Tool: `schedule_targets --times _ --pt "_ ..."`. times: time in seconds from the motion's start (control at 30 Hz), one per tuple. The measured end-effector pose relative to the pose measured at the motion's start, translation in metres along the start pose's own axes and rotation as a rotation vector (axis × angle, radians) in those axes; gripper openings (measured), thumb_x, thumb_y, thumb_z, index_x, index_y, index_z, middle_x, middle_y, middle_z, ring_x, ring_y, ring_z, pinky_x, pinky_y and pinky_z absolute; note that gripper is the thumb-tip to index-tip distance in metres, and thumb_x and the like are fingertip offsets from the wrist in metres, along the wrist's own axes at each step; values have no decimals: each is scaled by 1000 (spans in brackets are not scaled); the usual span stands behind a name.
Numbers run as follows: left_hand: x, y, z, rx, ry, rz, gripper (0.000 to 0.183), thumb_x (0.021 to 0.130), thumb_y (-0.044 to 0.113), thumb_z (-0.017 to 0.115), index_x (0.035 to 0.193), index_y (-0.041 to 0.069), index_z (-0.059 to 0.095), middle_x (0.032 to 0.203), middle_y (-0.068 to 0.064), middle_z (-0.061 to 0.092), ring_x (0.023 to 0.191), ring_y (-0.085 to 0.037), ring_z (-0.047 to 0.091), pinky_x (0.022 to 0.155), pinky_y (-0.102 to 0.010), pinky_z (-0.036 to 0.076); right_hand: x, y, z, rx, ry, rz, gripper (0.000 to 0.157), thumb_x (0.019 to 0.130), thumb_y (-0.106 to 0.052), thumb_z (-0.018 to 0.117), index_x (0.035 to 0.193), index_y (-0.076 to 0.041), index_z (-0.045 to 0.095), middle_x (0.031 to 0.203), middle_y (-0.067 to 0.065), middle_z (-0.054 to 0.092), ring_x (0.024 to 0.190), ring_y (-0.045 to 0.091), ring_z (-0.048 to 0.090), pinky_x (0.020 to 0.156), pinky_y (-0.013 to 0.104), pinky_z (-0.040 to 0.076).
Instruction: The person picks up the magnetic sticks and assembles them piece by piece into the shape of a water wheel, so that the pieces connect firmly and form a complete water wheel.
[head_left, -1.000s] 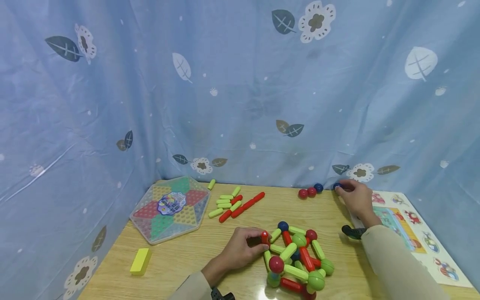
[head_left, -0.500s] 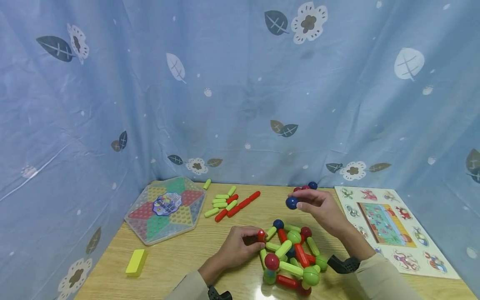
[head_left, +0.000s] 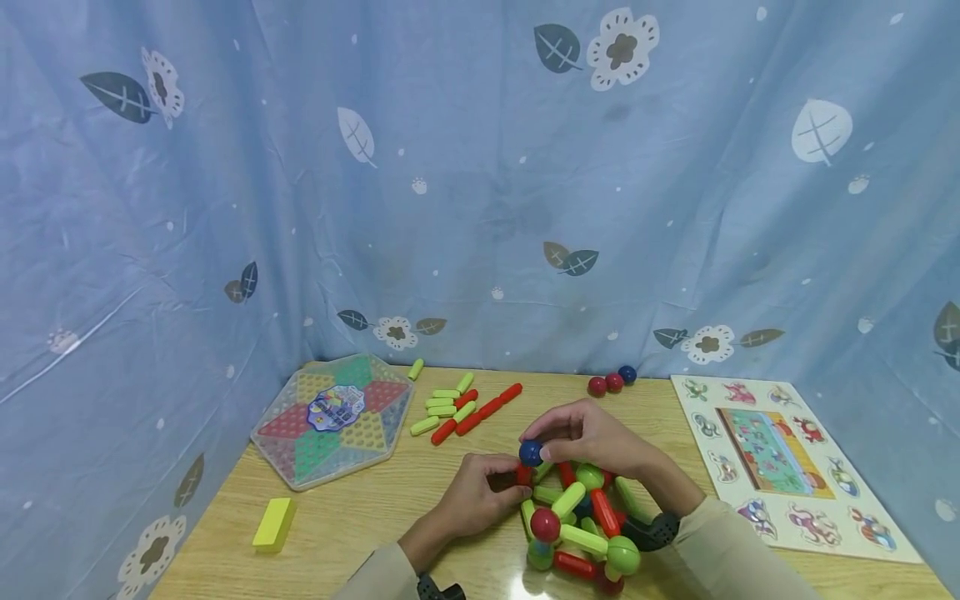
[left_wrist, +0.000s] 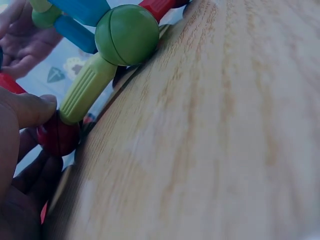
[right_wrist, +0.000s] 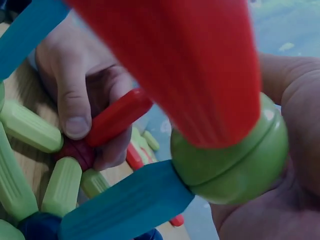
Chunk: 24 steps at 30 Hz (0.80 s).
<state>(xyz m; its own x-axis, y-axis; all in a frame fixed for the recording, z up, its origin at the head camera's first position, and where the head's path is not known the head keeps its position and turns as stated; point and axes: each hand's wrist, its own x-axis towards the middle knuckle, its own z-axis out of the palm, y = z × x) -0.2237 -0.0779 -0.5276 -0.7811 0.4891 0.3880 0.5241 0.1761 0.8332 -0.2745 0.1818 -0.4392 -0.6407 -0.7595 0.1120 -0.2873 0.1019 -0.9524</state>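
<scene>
A magnetic structure of rods and balls stands on the wooden table, with a green ball (head_left: 622, 554) at its near right corner. On its left side, my left hand (head_left: 480, 496) pinches a dark red ball (left_wrist: 59, 136) between thumb and fingers. From that ball a red magnetic rod (right_wrist: 120, 117) points upward, and light green rods (right_wrist: 62, 185) branch off it. With thumb and fingertips, my right hand (head_left: 596, 437) holds a blue ball (head_left: 530, 452) at the rod's top end. Whether ball and rod touch is hard to tell. My right hand and forearm hide part of the structure's far side.
Loose green and red rods (head_left: 487, 408) lie behind the left hand. Two red balls and a blue ball (head_left: 627, 374) sit near the curtain. A hexagonal board (head_left: 337, 421) and yellow block (head_left: 274, 525) are left, a picture puzzle board (head_left: 705, 396) right.
From the far right of the table, my right hand has brought the blue ball left and nearer, onto or just over the upright red rod. The left hand keeps its place.
</scene>
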Motion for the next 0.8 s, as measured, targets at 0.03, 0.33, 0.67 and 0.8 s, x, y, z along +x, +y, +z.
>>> schedule_targets --times 0.03,0.33,0.67,0.8 --pt "0 0 0 2 0 6 15 100 12 81 113 9 84 118 -5 84 112 -19 78 99 -31 61 1 0 0 -4 -6 5 27 104 -8 73 130 -2 77 125 22 79 110 17 78 94 29 63" --pt "0 -2 0 5 -12 -28 18 99 10 81 117 9 84 117 -3 84 113 -12 76 101 -30 59 2 -1 5 12 -22 25 27 103 -8 75 129 -2 77 125 20 79 108 17 78 94 29 63" --pt "-1 -3 2 20 -6 -70 16 98 13 83 114 14 83 109 2 84 105 -8 76 99 -28 60 -18 9 -4 -28 132 43 26 109 -14 68 130 -4 77 130 19 78 117 23 77 99 31 62" --pt "-1 -2 0 8 -3 -112 20 96 14 85 115 12 83 110 0 84 104 -6 75 98 -26 59 -42 30 -13 -7 290 45 27 110 -14 66 130 1 75 130 24 76 117 31 77 101 35 63"
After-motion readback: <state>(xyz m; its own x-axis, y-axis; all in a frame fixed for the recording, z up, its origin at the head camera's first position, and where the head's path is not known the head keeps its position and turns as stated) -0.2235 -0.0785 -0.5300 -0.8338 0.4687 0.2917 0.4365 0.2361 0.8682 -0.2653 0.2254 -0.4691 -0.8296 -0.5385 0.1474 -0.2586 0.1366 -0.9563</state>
